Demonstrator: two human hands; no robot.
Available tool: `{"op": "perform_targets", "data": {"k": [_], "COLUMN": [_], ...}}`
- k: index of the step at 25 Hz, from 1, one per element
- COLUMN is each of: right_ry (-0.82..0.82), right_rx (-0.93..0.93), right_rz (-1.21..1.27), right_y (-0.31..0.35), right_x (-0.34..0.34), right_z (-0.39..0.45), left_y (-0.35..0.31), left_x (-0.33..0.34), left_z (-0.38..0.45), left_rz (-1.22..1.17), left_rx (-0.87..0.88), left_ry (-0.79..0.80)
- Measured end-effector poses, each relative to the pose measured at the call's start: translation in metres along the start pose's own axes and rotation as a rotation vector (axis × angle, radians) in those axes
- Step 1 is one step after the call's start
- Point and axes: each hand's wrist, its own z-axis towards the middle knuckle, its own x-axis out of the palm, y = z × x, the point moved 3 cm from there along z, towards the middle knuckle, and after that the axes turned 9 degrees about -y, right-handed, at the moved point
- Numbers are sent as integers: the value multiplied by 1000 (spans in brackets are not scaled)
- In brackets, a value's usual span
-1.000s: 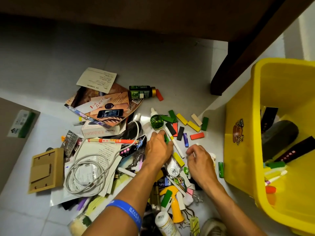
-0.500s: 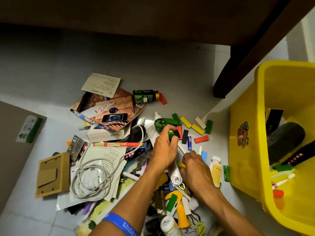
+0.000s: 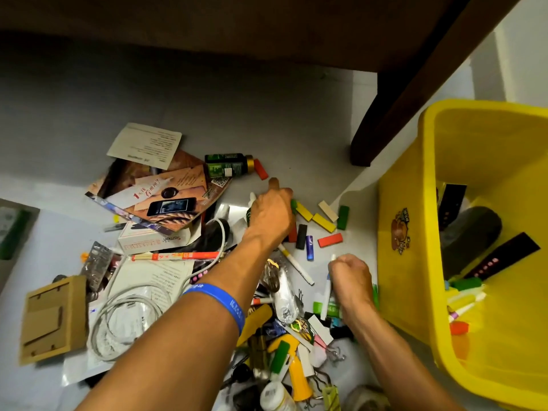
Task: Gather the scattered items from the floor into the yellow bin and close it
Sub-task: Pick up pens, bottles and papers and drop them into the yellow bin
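Note:
The open yellow bin (image 3: 398, 185) stands at the right, holding black strips, a grey object, blocks and markers. Coloured blocks lie on the floor left of it: two yellow (image 3: 323, 223), a beige one (image 3: 327, 211), a green one (image 3: 343, 217), a red one (image 3: 330, 240) and a black one (image 3: 302, 236). My left hand (image 3: 272, 212) rests over the left end of this group, fingers curled on a green block (image 3: 293, 204), index finger pointing away. My right hand (image 3: 351, 280) is a fist near the bin wall, closed on a white marker (image 3: 326, 295).
A dark table leg (image 3: 415, 93) stands behind the bin. Left of my arms lie a magazine with papers (image 3: 154, 197), a white box (image 3: 154, 240), a coiled white cable (image 3: 133, 315) and a cardboard piece (image 3: 53, 318). A dark green bottle (image 3: 229, 165) lies farther away. Small clutter fills the near floor.
My left hand has reached farther away over the blocks, closing on a green one. My right hand has lifted from the pile toward the bin, closed on the white marker.

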Motion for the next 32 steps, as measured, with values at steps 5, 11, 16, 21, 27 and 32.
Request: {"op": "perform_targets", "data": {"k": [5, 11, 16, 21, 27, 32], "right_ry": [-221, -235, -215, 170, 351, -24], "right_rx": [-707, -792, -773, 47, 137, -504], "right_rz": [-584, -784, -648, 525, 748, -502], "right_y": [32, 35, 24, 19, 46, 65], "right_x": [5, 14, 17, 18, 26, 49], "right_z": [6, 19, 18, 25, 13, 16], "left_y": [3, 27, 26, 32, 23, 29], "left_x": [13, 13, 16, 16, 28, 35], "left_z": [-6, -8, -17, -23, -41, -43], "left_rz": [56, 127, -13, -1075, -1473, -345], "left_rx": [67, 59, 37, -825, -1020, -472], "left_ry": [41, 27, -5, -62, 145, -67]}}
